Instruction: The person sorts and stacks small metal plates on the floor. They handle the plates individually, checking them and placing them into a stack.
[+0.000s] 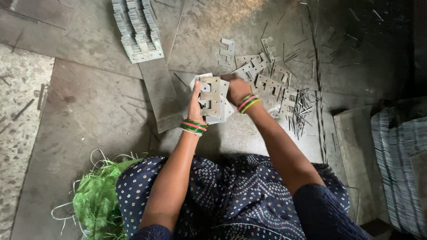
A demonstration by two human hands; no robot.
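I see my left hand point(195, 103) and right hand point(237, 89) both gripping a stack of slotted metal plates point(212, 98) mid-frame; loose plates point(267, 73) lie upper right.

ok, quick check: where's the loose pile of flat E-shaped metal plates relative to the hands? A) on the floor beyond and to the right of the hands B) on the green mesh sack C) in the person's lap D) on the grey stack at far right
A: the loose plates lie scattered on the metal floor just past and right of both hands, left hand and right hand, which hold a small stack of plates between them.
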